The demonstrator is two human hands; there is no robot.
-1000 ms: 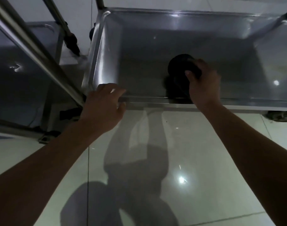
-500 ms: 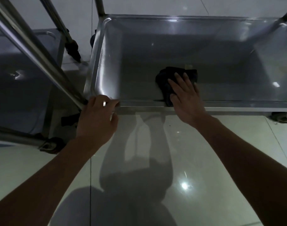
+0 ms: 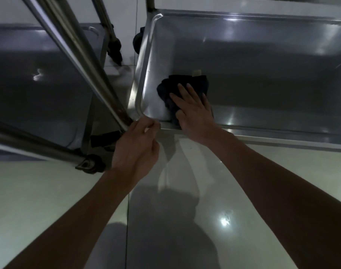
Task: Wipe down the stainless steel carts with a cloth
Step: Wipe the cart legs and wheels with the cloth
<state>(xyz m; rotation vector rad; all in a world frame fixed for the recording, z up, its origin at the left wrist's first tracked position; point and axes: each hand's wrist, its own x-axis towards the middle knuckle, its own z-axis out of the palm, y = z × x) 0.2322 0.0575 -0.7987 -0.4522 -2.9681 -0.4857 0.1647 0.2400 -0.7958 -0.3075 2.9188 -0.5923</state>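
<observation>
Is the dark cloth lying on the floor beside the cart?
No, the dark cloth lies inside the cart's bottom tray, pressed flat under the right hand.

Glossy pale tiled floor (image 3: pixel 49 200), dark grout line (image 3: pixel 127 220), bright light glare (image 3: pixel 224 220), person's shadow (image 3: pixel 165 230)

cloth (image 3: pixel 185 88) partly under right hand (image 3: pixel 194 111), cart (image 3: pixel 243 55) seemingly cropped right

The 2 bare forearms reach forward. The right hand (image 3: pixel 192 109) lies flat, fingers straight and spread, pressing downward. The left hand (image 3: pixel 135 146) is curled, fingers bent at the near left corner.
</observation>
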